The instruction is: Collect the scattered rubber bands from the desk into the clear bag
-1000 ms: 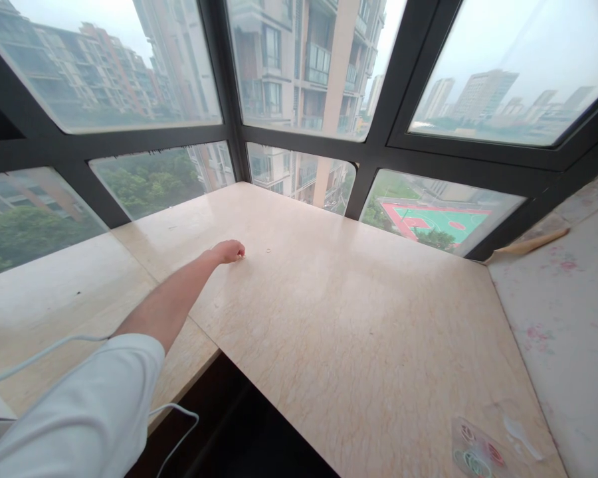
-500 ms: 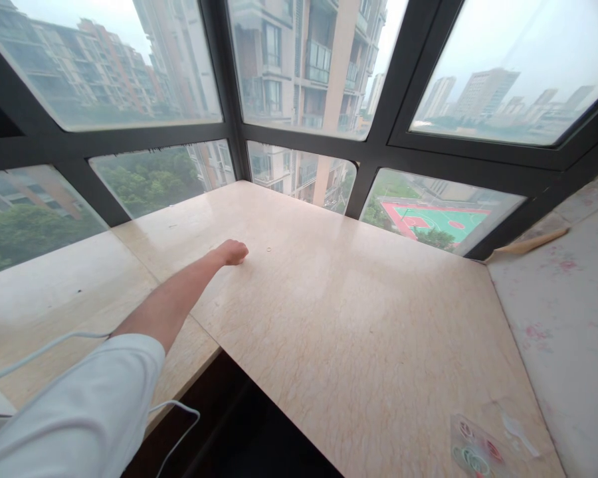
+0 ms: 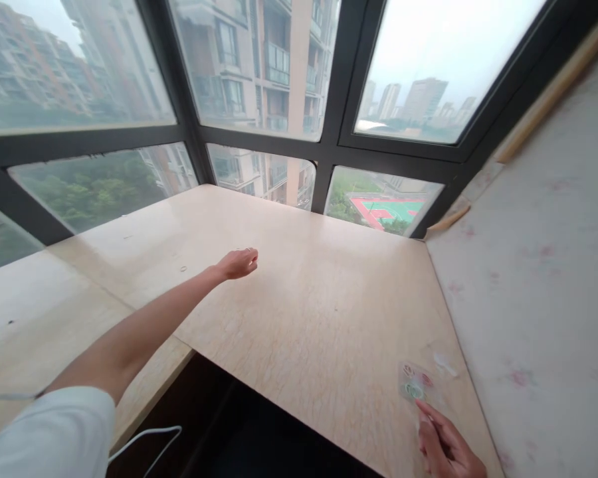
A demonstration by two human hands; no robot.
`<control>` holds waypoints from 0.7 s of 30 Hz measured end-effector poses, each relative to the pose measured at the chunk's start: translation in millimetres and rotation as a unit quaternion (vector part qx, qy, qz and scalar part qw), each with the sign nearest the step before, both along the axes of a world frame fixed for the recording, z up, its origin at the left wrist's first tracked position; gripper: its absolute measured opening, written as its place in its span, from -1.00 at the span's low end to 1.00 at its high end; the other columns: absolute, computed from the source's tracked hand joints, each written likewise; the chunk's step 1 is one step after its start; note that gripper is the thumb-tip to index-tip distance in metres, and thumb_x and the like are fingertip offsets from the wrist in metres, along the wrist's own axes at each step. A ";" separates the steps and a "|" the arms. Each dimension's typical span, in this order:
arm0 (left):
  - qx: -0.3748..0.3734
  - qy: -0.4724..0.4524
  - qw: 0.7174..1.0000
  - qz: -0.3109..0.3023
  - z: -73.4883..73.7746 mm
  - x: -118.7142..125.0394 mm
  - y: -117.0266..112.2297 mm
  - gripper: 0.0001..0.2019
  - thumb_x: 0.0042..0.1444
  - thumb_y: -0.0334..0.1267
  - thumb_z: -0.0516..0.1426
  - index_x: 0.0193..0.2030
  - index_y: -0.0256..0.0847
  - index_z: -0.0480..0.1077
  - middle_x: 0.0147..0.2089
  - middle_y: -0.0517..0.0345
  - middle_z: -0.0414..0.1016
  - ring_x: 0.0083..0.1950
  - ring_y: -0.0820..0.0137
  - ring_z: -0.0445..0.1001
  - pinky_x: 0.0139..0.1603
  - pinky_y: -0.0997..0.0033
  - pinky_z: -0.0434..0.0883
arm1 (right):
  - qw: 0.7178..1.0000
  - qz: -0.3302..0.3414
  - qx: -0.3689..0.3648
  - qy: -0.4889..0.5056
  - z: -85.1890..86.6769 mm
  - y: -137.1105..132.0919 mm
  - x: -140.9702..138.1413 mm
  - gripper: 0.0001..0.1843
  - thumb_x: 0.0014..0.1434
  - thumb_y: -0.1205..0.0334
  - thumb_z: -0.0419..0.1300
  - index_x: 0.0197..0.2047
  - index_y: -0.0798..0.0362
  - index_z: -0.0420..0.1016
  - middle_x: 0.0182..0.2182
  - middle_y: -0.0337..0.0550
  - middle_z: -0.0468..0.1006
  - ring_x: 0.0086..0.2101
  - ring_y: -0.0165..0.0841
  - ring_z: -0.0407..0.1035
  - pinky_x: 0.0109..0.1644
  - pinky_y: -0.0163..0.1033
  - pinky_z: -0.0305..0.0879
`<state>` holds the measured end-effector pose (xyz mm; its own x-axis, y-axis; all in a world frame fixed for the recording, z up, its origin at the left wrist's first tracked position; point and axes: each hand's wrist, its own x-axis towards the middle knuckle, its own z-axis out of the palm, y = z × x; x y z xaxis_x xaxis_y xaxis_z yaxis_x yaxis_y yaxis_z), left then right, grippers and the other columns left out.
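My left hand (image 3: 240, 263) is closed in a fist at the middle of the pale marble-patterned tabletop (image 3: 299, 318). What its fingers hold, if anything, is hidden. On the tabletop to its left lies a small thin ring (image 3: 183, 269), apart from the hand. My right hand (image 3: 448, 443) has come in at the lower right, with thumb and forefinger pinched together. Anything between those fingertips is too small to make out. They are at the near edge of a clear plastic case (image 3: 403, 382) that holds green rings (image 3: 412, 392) and red rings (image 3: 426, 379).
A white slip (image 3: 445, 365) lies beside the case, near the flowered wall (image 3: 538, 318). Dark-framed windows (image 3: 323, 176) border the far side. A dark gap (image 3: 249, 425) opens below the near edge, with a white cable (image 3: 154, 431) hanging by it.
The view has turned right. My left hand has moved right across the tabletop, and a ring now shows where it was. My right hand has entered and reached the plastic case.
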<state>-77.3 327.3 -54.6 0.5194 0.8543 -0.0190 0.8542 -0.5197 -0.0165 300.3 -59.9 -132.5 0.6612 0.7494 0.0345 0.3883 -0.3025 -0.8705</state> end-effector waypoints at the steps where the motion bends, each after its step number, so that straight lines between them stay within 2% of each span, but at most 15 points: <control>1: -0.001 -0.011 1.000 -0.028 0.6 14.7 -5.3 -0.80 0.20 -0.24 -0.08 -0.21 -0.22 0.33 -0.18 0.00 0.44 -0.26 0.29 0.44 -0.26 0.35 0.27 | 1.000 0.005 0.002 0.000 1.7 0.8 -0.9 -0.44 0.05 -0.15 0.16 -0.09 0.15 0.55 -0.68 -0.28 0.41 -0.68 -0.43 0.26 -0.62 -0.40 0.24; 6: -0.019 -0.057 0.979 -0.193 2.4 89.7 -36.8 -0.76 0.24 -0.22 -0.11 -0.27 -0.22 0.34 -0.19 0.03 0.43 -0.32 0.36 0.42 -0.32 0.40 0.24 | 0.999 0.030 0.025 -0.008 4.6 2.7 -5.0 -0.49 0.10 -0.10 0.12 -0.11 0.16 0.54 -0.66 -0.28 0.40 -0.66 -0.43 0.27 -0.62 -0.39 0.23; 10: -0.031 -0.115 0.950 -0.290 5.0 150.6 -72.5 -0.76 0.25 -0.24 -0.09 -0.30 -0.23 0.36 -0.25 0.07 0.42 -0.35 0.40 0.41 -0.34 0.44 0.22 | 0.998 0.034 0.049 0.001 5.2 4.6 -8.2 -0.55 0.14 -0.06 0.10 -0.13 0.14 0.55 -0.64 -0.26 0.41 -0.66 -0.44 0.26 -0.64 -0.39 0.21; 16: -0.087 -0.231 0.892 -0.379 4.1 234.7 -138.1 -0.81 0.19 -0.29 0.03 -0.32 -0.23 0.46 -0.28 0.13 0.43 -0.43 0.51 0.36 -0.34 0.49 0.24 | 0.997 0.036 0.069 -0.019 7.1 6.6 -10.2 -0.60 0.17 0.01 0.08 -0.15 0.12 0.56 -0.64 -0.25 0.41 -0.63 -0.42 0.27 -0.58 -0.38 0.24; 21: -0.144 -0.269 0.859 -0.412 -1.5 279.6 -178.7 -0.86 0.12 -0.34 0.10 -0.29 -0.21 0.50 -0.28 0.15 0.45 -0.40 0.51 0.37 -0.32 0.52 0.25 | 0.996 0.039 0.078 -0.025 4.8 8.1 -9.3 -0.63 0.19 0.05 0.06 -0.16 0.12 0.55 -0.62 -0.26 0.42 -0.62 -0.43 0.27 -0.54 -0.37 0.25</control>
<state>202.2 148.6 -56.1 0.9452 0.1923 0.2640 0.0385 -0.8683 0.4946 291.0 -51.8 -127.7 0.5953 0.7816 0.1864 0.4501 -0.1322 -0.8831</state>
